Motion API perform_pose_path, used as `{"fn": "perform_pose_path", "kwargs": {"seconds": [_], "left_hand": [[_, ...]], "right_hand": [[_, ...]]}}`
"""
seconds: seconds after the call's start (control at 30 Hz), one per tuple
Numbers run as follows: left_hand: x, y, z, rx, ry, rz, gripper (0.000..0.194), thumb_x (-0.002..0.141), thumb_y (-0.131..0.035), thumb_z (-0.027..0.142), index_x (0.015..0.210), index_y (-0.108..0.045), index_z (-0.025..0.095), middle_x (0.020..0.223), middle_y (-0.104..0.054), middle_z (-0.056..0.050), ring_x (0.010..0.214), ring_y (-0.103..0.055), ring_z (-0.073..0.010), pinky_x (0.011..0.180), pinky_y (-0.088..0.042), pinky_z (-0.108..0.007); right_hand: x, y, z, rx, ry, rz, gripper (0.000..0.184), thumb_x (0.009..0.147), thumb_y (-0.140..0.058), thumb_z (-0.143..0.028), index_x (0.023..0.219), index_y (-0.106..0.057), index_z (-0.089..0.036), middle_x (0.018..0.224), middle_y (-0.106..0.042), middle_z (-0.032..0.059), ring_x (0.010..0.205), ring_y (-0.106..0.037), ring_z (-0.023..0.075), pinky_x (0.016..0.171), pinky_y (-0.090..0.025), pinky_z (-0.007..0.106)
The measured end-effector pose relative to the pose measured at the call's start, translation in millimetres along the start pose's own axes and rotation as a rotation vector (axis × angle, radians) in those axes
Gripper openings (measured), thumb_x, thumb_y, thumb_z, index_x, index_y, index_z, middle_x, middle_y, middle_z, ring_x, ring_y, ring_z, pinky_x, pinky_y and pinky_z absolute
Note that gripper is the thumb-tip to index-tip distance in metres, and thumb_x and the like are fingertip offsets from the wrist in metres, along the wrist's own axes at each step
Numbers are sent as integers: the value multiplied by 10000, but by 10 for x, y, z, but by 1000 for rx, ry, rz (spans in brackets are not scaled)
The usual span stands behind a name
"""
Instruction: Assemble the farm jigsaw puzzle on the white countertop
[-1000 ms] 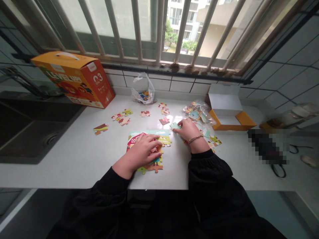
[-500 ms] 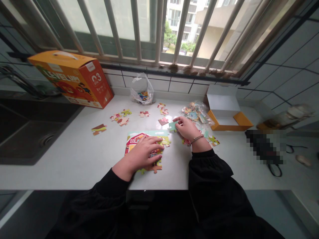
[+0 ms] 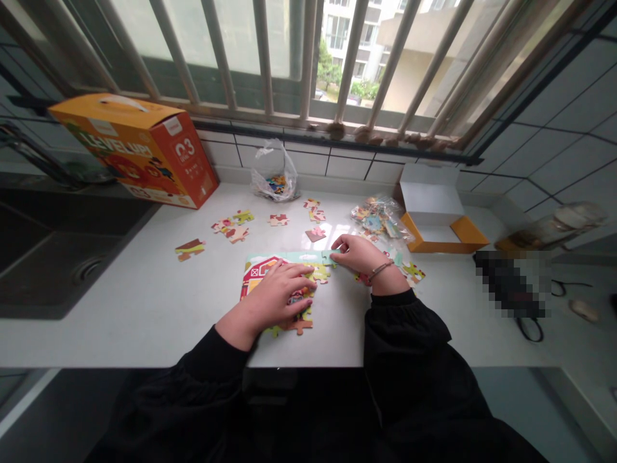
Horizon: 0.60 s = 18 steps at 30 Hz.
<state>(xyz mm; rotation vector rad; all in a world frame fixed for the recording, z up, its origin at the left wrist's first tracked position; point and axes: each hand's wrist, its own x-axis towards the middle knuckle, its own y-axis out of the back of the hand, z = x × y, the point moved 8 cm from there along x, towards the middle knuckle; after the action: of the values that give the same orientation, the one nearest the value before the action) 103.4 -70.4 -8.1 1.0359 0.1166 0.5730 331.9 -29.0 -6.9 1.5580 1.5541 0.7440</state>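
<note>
1. Head view, looking down at a white counter [image 3: 144, 302] under a barred window. My landmark is the half-built puzzle [image 3: 284, 273], flat on the counter in front of me.
2. My left hand [image 3: 274, 299] lies palm down on the puzzle, fingers spread and relaxed, grasping nothing, pinning the joined part.
3. My right hand [image 3: 359, 254] is at the puzzle's far right corner. Its fingertips pinch a pale green piece [image 3: 329, 258], which touches the puzzle's top edge there.
4. Whether the piece's tabs have seated I cannot tell; the fingers cover the joint.
5. To do this well, I judge that the piece should be kept flat, its tab lined up with the gap, then pressed straight down while the left hand stops the puzzle sliding. Forcing it at a tilt could lift neighbouring pieces.
6. Beyond the puzzle lie loose pieces [image 3: 234, 226] scattered on the counter, and a clear bag [image 3: 274, 177] of pieces against the tiled wall.
7. Far left of the puzzle stands an orange box [image 3: 139, 151]; beyond it, a dark sink [image 3: 48, 263].
8. Right of the puzzle are a second bag [image 3: 378, 218] of pieces and an open tray [image 3: 441, 222], white and orange.
</note>
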Motion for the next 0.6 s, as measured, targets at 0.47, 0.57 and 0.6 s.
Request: {"fn": "perform_pose_path", "kwargs": {"seconds": [0.47, 0.57, 0.6], "left_hand": [[12, 16, 10, 1, 5, -9, 246, 1015, -716, 391, 1245, -765, 319, 1606, -633, -82, 1481, -573, -346, 1259, -386, -611], [14, 17, 12, 8, 4, -11, 242, 1020, -713, 398, 1244, -765, 321, 1606, -632, -80, 1485, -569, -345, 1256, -390, -607], [14, 18, 13, 10, 6, -14, 241, 1024, -711, 399, 1246, -764, 321, 1609, -630, -78, 1488, -566, -343, 1255, -390, -604]], "right_hand": [[-6, -24, -32, -137, -21, 29, 244, 902, -784, -333, 1123, -776, -231, 932, -772, 37, 832, -660, 191, 724, -416, 270], [8, -16, -47, -170, -14, 71, 233, 896, -802, -354, 1080, -783, -213, 1044, -771, 86, 904, -674, 210, 774, -444, 280], [12, -13, -49, -182, -12, 80, 228, 893, -806, -358, 1063, -784, -207, 1078, -766, 103, 925, -676, 218, 790, -450, 285]]}}
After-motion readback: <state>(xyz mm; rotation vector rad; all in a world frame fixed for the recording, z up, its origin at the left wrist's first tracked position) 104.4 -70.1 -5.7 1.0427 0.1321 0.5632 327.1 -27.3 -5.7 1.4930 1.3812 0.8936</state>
